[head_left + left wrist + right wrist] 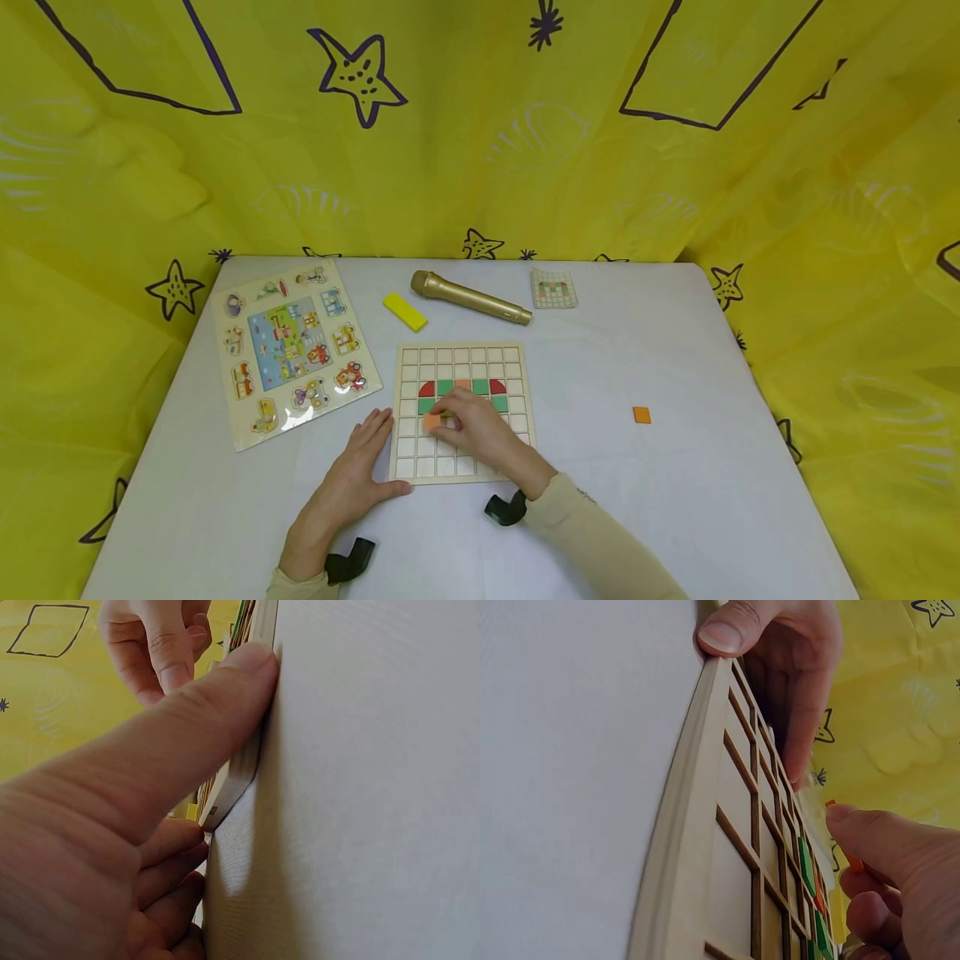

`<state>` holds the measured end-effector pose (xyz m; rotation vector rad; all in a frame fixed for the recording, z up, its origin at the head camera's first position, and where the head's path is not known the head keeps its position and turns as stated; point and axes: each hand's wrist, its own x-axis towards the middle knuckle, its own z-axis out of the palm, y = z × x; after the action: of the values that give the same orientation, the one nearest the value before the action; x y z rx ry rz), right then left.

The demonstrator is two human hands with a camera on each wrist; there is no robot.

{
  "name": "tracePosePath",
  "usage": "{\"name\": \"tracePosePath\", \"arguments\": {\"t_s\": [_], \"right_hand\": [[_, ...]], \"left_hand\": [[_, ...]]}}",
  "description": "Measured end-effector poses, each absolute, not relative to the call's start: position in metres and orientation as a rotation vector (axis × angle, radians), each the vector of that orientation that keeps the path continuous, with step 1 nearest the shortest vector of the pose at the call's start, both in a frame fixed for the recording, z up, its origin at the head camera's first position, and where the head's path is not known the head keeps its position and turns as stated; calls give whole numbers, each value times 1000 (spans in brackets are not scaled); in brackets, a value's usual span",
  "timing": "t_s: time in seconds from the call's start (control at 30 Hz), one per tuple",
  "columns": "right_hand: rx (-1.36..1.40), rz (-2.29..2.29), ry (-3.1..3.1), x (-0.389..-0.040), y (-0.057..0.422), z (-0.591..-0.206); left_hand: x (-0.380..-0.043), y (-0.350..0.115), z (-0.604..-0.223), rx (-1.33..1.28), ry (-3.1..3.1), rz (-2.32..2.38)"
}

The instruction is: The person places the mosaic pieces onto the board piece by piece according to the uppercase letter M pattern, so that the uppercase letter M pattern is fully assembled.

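Note:
A wooden grid board (406, 468) lies in front of me, holding green tiles (481, 387), an orange tile (462, 384) and two rounded red tiles (498, 387) in its upper rows. Between thumb and fingers, my right hand (483, 429) pinches an orange square tile (432, 422) over the board's left part. My left hand (351, 481) steadies the board's near left corner, its fingers stretched along the left side and its thumb (232, 690) against the near edge. The right hand hides some cells in the middle of the grid.
Another orange tile (642, 415) lies alone to the right. Behind the board are a yellow block (405, 312), a gold microphone (472, 297) and a small pattern card (554, 289). A picture peg puzzle (240, 417) lies at the left. Yellow curtains surround the white table (637, 517).

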<state>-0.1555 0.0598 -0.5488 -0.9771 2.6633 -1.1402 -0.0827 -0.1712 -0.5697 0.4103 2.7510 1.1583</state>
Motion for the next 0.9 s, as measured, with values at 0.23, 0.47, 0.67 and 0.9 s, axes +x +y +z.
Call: {"name": "tracePosePath", "arguments": {"t_s": [0.23, 0.47, 0.67, 0.9], "right_hand": [[-951, -1126, 2677, -150, 53, -552], [-922, -1044, 2728, -146, 49, -556], [-921, -1016, 2741, -146, 47, -557], [-923, -1007, 2755, -146, 46, -558]], "left_hand": [[-83, -171, -568, 401, 2743, 1145], [-83, -170, -567, 390, 2740, 1135], [-83, -170, -568, 395, 2740, 1140], [-83, -171, -568, 407, 2745, 1139]]}}
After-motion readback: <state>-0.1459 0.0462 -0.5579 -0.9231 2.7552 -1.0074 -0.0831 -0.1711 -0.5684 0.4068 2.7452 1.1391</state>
